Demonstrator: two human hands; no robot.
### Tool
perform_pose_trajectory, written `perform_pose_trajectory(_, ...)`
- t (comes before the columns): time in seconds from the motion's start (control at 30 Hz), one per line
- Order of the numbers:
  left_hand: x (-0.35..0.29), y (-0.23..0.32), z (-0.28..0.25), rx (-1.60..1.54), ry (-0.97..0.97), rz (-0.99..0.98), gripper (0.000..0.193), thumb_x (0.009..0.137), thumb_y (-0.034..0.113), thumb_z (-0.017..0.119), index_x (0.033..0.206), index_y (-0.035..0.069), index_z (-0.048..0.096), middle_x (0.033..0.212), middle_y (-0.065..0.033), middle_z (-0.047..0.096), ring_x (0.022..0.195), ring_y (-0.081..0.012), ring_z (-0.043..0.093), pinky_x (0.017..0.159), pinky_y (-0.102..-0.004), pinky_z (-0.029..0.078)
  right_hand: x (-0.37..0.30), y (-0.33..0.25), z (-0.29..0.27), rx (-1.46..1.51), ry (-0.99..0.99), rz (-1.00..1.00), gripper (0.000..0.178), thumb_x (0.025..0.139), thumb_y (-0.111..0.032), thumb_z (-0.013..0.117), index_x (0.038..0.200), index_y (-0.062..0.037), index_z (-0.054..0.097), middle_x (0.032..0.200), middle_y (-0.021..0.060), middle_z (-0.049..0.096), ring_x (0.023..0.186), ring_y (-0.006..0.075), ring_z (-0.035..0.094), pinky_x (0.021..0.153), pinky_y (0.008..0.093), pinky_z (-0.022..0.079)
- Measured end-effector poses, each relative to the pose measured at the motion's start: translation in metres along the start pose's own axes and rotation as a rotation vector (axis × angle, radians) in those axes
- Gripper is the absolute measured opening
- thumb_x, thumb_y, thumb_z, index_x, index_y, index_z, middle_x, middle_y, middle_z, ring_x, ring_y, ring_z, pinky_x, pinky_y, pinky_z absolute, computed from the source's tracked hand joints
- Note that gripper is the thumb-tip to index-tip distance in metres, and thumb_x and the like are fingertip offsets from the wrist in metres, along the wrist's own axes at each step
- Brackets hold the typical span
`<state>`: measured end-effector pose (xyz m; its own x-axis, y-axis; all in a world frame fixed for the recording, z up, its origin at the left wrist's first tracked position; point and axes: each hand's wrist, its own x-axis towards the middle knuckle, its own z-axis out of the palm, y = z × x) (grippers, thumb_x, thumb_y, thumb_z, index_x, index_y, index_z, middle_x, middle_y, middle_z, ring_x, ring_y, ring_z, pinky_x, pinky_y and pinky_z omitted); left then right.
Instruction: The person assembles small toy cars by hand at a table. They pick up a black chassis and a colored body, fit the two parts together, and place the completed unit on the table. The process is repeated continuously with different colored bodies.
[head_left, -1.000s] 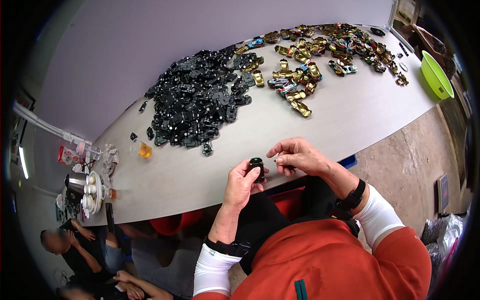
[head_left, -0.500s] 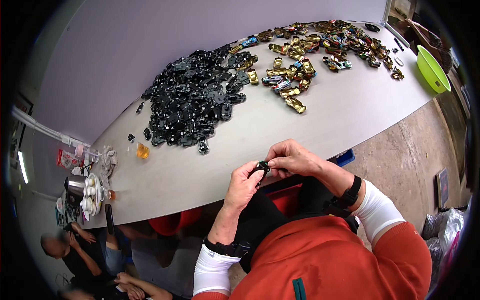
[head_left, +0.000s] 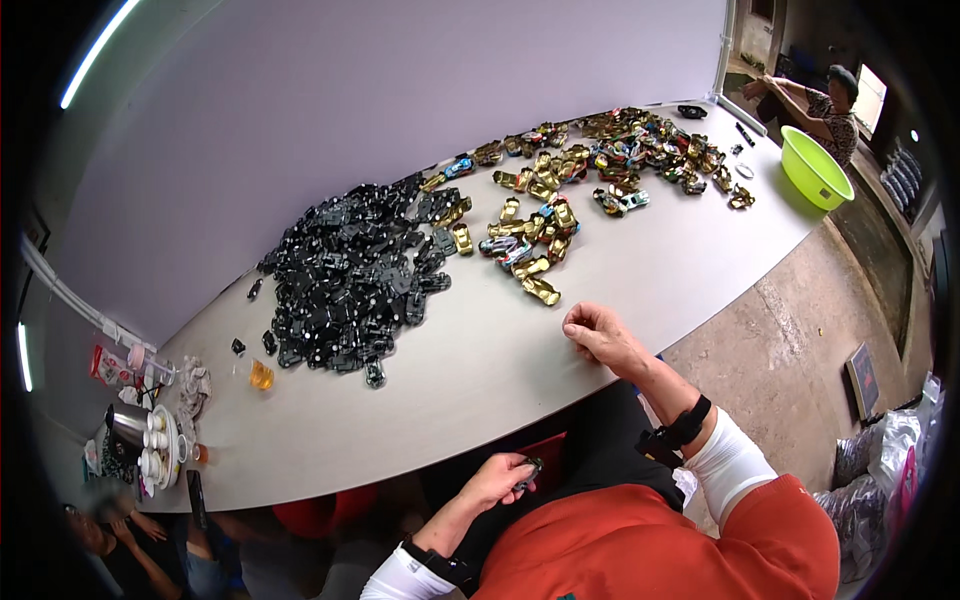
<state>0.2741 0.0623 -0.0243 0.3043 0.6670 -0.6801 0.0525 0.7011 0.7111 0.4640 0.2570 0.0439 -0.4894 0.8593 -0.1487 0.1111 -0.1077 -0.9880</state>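
Note:
Low over my lap, my left hand (head_left: pixel 493 482) is closed round a small black toy car part (head_left: pixel 530 473). My right hand (head_left: pixel 601 336) is raised over the table's near edge, fingers curled and pinched together; whether anything small is between them is hidden. Beyond it lies a loose group of gold and coloured toy car bodies (head_left: pixel 541 290), the nearest being gold. To the left spreads a large heap of black toy car bases (head_left: pixel 340 290).
More toy car bodies (head_left: pixel 640 150) lie along the back of the table (head_left: pixel 480 400). A green basin (head_left: pixel 812 168) stands at its right end. On the left are a cup of amber drink (head_left: pixel 261 375) and a tray of white cups (head_left: pixel 172 470). Other people are at both sides.
My hands have parted. The left one has drawn back toward my lap with the black part, and the right one has moved away over the tabletop. The view has tilted up.

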Motion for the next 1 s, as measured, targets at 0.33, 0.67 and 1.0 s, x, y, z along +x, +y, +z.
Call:
perform_pose_trajectory(0.33, -0.034, 0.034, 0.018, 0.592, 0.058, 0.344, 0.036, 0.082, 0.019, 0.064, 0.111, -0.001, 0.057, 0.079, -0.0113, 0.065, 0.055, -0.0095, 0.057, 0.057, -0.0244, 0.048, 0.057, -0.009, 0.014, -0.983, 0.303, -0.409, 0.04, 0.069, -0.022, 0.073, 0.098, -0.004, 0.052, 0.088, 0.0144, 0.054, 0.083, 0.0343, 0.056, 0.07, 0.0418, 0.046)
perform_pose_trajectory(0.67, -0.056, 0.072, -0.126, 0.809, 1.421, 0.465, 0.029, 0.071, 0.018, 0.07, 0.088, -0.004, 0.06, 0.084, -0.0151, 0.058, 0.08, -0.033, 0.058, 0.07, -0.0391, 0.047, 0.043, -0.026, 0.015, -0.738, -0.089, -0.216, 0.018, 0.075, -0.012, 0.061, 0.082, 0.0041, 0.059, 0.072, 0.0213, 0.059, 0.067, 0.035, 0.057, 0.063, 0.0401, 0.044)
perform_pose_trajectory(1.0, -0.053, 0.066, -0.132, 0.806, 1.417, 0.564, 0.025, 0.065, 0.01, 0.069, 0.086, -0.001, 0.059, 0.085, -0.0136, 0.056, 0.072, -0.0279, 0.058, 0.064, -0.0377, 0.048, 0.059, -0.028, -0.01, -0.582, -0.389, -0.03, 0.016, 0.078, -0.013, 0.055, 0.071, 0.0011, 0.055, 0.058, 0.0056, 0.054, 0.051, 0.0127, 0.05, 0.049, 0.0289, 0.041)
